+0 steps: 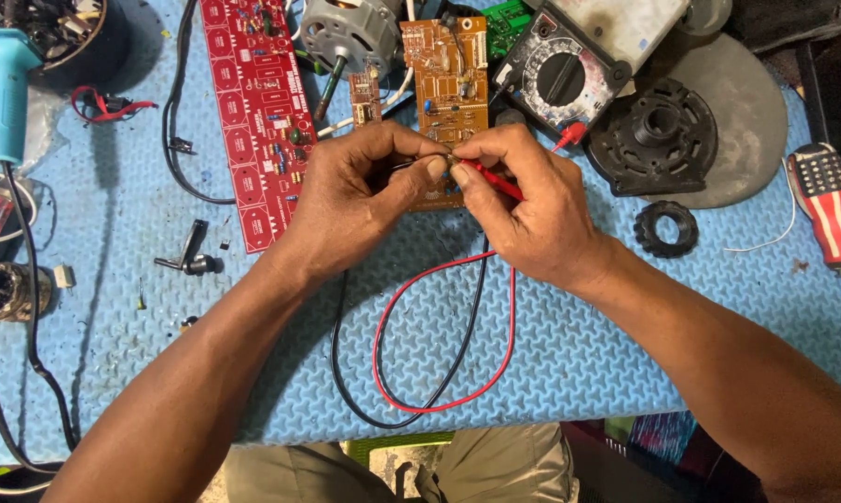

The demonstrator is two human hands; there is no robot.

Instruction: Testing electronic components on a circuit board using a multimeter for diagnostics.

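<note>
My left hand (pixel 364 191) and my right hand (pixel 523 200) meet over the lower end of a brown circuit board (pixel 453 79) on a blue foam mat (pixel 159 307). My right hand pinches a red test probe (pixel 495 182) near its tip. My left hand pinches something small against that tip, probably the black probe; its fingers hide it. Red lead (pixel 509 345) and black lead (pixel 341 373) loop toward me from under the hands. A multimeter (pixel 560 79) lies just beyond the board.
A long red circuit board (pixel 252 112) lies to the left, a small motor (pixel 346 33) behind it. Right of the meter sit a black round part (pixel 658 140) on a grey disc, a black toothed ring (pixel 665 228) and a striped screwdriver (pixel 830 210). A teal-handled tool (pixel 8 93) lies far left.
</note>
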